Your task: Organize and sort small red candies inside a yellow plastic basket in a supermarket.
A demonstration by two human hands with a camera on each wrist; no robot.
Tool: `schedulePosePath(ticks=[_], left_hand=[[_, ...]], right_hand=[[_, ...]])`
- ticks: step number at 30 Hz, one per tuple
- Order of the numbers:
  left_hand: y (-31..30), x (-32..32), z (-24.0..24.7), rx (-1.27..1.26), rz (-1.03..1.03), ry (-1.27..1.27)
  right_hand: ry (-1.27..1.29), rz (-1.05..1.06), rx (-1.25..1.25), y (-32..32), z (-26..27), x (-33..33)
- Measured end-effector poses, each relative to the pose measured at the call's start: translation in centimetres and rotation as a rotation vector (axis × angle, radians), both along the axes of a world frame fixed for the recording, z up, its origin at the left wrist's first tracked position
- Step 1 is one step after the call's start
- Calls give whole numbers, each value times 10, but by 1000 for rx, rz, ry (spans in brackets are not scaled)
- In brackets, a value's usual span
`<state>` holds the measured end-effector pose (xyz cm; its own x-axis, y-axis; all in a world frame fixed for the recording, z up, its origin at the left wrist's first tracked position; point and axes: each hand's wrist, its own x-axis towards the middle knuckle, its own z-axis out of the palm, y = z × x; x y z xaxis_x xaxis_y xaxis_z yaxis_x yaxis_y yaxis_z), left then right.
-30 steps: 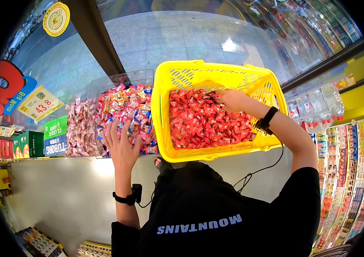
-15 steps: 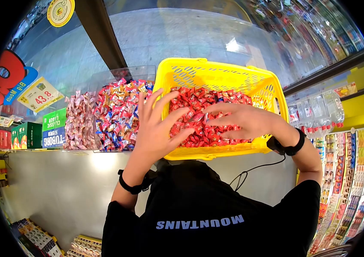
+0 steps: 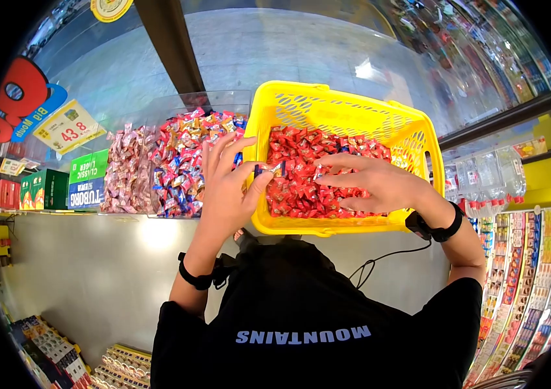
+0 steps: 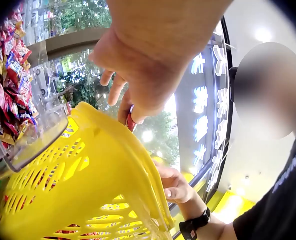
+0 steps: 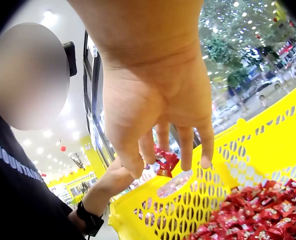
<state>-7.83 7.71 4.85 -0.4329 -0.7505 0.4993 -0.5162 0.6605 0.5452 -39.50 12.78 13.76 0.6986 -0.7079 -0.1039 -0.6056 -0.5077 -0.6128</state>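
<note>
The left hand pinches a red and dark-blue wrapped candy between thumb and fingers, over the left rim of a yellow basket. That candy also shows at its fingertips in the left wrist view. Above the red wrapped candies in the basket hovers the right hand, palm down, fingers extended and apart. In the right wrist view a red candy appears behind the right hand's fingers; whether they touch it cannot be told.
Left of the basket, clear bins hold mixed candies and pink-wrapped candies. Farther left are green boxes and a price sign. Bottled drinks and stocked shelves line the right side, and a window rises behind.
The left hand has moved right from the mixed candies to the basket's rim, where a candy now shows in its pinch. The right hand has come back from the far candies, its fingers spread.
</note>
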Motion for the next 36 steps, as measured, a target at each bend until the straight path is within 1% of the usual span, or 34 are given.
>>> schedulePosePath(ticks=[2, 3, 5, 6, 10, 11, 14, 15, 17, 20, 24, 28, 30, 31, 33, 36], left_hand=[[-1, 8, -2, 10, 20, 29], [-3, 13, -1, -25, 38, 7], [-9, 26, -6, -42, 105, 70], [-13, 32, -10, -51, 136, 102], [-29, 56, -37, -156, 366, -58], [-31, 58, -42, -183, 394, -99], [-25, 41, -27, -202, 291, 5], [-16, 31, -15, -197, 225, 10], [1, 10, 8, -91, 45, 11], [16, -19, 14, -70, -110, 23], [13, -32, 7, -52, -172, 5], [12, -28, 7, -75, -199, -41], [9, -20, 12, -117, -180, -51], [8, -13, 10, -158, -118, -23], [-1, 4, 3, -294, 64, 1], [-12, 33, -15, -428, 335, -55]], right_hand=[[-2, 36, -20, -4, -2, 4], [2, 64, -79, -6, -5, 5], [10, 116, -198, -9, -13, 8], [2, 108, -184, -10, -13, 11], [-1, 71, -160, -8, -13, 21], [5, 64, -163, -8, -13, 23], [77, 63, -289, -3, -14, 30], [89, 60, -340, 1, -13, 34], [119, 58, -445, 5, -9, 43], [140, 17, -535, 16, -5, 53], [166, -39, -558, 28, -14, 48], [211, -72, -489, 38, -17, 45], [257, -87, -443, 40, -21, 39], [269, -87, -441, 39, -24, 33], [292, -83, -436, 30, -31, 15], [410, -58, -446, 15, -45, -16]])
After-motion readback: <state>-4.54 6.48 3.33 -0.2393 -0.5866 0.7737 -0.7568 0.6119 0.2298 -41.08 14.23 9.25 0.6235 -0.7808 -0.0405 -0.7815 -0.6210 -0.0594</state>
